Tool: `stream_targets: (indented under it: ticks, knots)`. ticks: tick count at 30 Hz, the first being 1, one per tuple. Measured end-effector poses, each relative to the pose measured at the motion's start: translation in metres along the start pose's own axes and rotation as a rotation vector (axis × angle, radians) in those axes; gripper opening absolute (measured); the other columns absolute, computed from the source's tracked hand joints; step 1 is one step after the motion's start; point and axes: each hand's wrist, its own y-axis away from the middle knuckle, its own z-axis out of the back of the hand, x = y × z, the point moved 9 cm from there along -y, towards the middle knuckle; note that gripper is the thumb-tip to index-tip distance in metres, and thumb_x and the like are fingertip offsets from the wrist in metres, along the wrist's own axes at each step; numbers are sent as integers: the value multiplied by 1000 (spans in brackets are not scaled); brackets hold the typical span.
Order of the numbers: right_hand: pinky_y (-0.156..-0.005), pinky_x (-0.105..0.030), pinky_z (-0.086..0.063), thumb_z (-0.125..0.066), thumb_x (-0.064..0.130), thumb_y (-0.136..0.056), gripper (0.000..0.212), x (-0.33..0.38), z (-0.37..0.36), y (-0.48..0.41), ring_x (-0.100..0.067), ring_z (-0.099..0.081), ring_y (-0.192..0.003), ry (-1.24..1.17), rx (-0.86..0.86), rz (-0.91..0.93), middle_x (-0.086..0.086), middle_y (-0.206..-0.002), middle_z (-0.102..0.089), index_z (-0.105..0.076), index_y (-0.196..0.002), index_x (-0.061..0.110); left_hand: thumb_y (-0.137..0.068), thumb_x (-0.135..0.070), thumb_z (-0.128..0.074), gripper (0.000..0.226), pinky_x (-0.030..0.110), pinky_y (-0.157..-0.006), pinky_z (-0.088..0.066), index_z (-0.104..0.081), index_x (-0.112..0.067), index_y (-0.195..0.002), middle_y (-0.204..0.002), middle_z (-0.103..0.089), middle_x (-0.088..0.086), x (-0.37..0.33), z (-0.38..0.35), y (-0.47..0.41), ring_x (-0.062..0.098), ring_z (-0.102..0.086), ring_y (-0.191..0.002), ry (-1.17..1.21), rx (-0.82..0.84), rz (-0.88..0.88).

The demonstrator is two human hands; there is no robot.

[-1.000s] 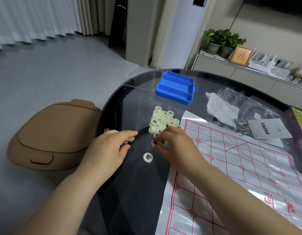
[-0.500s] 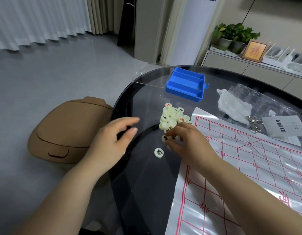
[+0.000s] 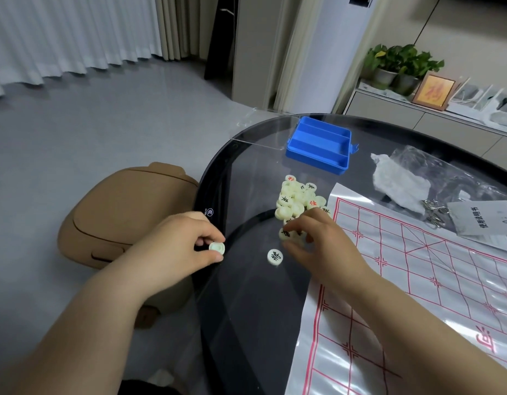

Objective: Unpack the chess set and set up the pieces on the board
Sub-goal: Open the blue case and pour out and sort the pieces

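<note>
A heap of pale round chess pieces (image 3: 296, 199) with red and black characters lies on the dark glass table (image 3: 246, 309). My left hand (image 3: 175, 246) pinches one pale piece (image 3: 217, 248) between thumb and fingers at the table's left rim. My right hand (image 3: 315, 243) reaches into the near end of the heap, its curled fingers on a piece (image 3: 285, 233) there. One single piece (image 3: 275, 256) with a black character lies apart between my hands. The plastic board sheet (image 3: 417, 280) with red grid lines is spread on the right.
An empty blue plastic box (image 3: 319, 148) stands behind the heap. A crumpled white tissue (image 3: 397, 185), clear plastic bag (image 3: 434, 166), metal rings (image 3: 434, 215) and an instruction card (image 3: 483, 220) lie at the back right. A tan bin (image 3: 115, 218) stands on the floor left of the table.
My left hand, open half a second ago, has drawn back to the rim and now pinches a piece. My right hand stays at the heap's near end.
</note>
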Motion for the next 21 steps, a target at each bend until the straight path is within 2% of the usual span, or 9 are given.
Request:
stream_targets:
  ticks: [1, 3, 5, 8, 11, 14, 17, 19, 21]
  knots:
    - [-72, -13, -28, -61, 20, -85, 25, -1, 0, 1, -6, -39, -86, -12, -19, 5, 4, -99, -46, -64, -108, 12, -81, -25, -63, 9, 6, -69, -37, -67, -30, -88, -85, -53, -19, -5, 0, -1, -1, -50, -81, -49, -22, -25]
    - [-73, -15, -31, -64, 17, -83, 21, -2, -1, 3, -9, -43, -85, -30, -66, 15, 3, -94, -48, -67, -102, 9, -89, -32, -53, 20, 10, -76, -38, -69, -23, -97, -88, -53, -19, -17, -5, -3, 1, -50, -88, -128, -44, -81]
    - [-71, -16, -35, -63, 18, -79, 20, -4, -2, 6, -12, -47, -81, -46, -106, 26, -3, -90, -56, -69, -94, 7, -91, -34, -47, 28, 21, -84, -41, -69, -20, -98, -95, -59, -13, -27, -11, -6, 7, -53, -95, -148, -64, -107]
    - [-67, -8, -32, -63, 15, -75, 21, -6, -3, 8, -12, -47, -78, -69, -121, 24, -6, -89, -60, -68, -93, 7, -90, -21, -52, 21, 24, -85, -42, -70, -15, -98, -99, -64, -5, -26, -9, -15, 12, -56, -95, -70, -129, -36]
    - [-70, -17, -34, -68, 8, -75, 21, -5, -1, 9, -13, -47, -81, -88, -126, 39, -8, -93, -59, -68, -96, 6, -89, -16, -52, 21, 30, -86, -43, -70, -11, -99, -98, -63, 2, -16, -7, -27, 17, -57, -94, -38, -169, 36]
    - [-72, -18, -34, -67, 8, -78, 23, -4, 0, 9, -11, -46, -83, -115, -122, 51, -6, -95, -58, -66, -100, 6, -88, -14, -55, 18, 35, -84, -45, -71, -9, -95, -94, -62, 5, -13, -11, -38, 22, -57, -92, -61, -178, 42]
    - [-71, -6, -30, -64, 9, -80, 25, -7, 4, 9, -8, -44, -85, -177, -136, 30, 4, -94, -50, -64, -106, 8, -89, -14, -53, 19, 24, -78, -41, -71, -9, -95, -89, -59, 2, -8, -9, -43, 20, -57, -91, -15, -218, 69]
    - [-69, -3, -32, -61, 9, -82, 27, -10, 5, 9, -4, -42, -81, -217, -137, 1, 10, -93, -46, -62, -109, 9, -90, -17, -51, 23, 11, -69, -36, -67, -11, -105, -87, -55, -6, -9, -4, -39, 10, -55, -89, 54, -252, 68]
    - [-69, -1, -34, -58, 7, -82, 29, -13, 7, 10, 2, -43, -77, -256, -137, -23, 13, -91, -45, -60, -110, 11, -87, -21, -55, 29, 6, -69, -34, -61, -16, -115, -88, -50, -16, -10, -6, -30, -1, -50, -83, 104, -241, 66]
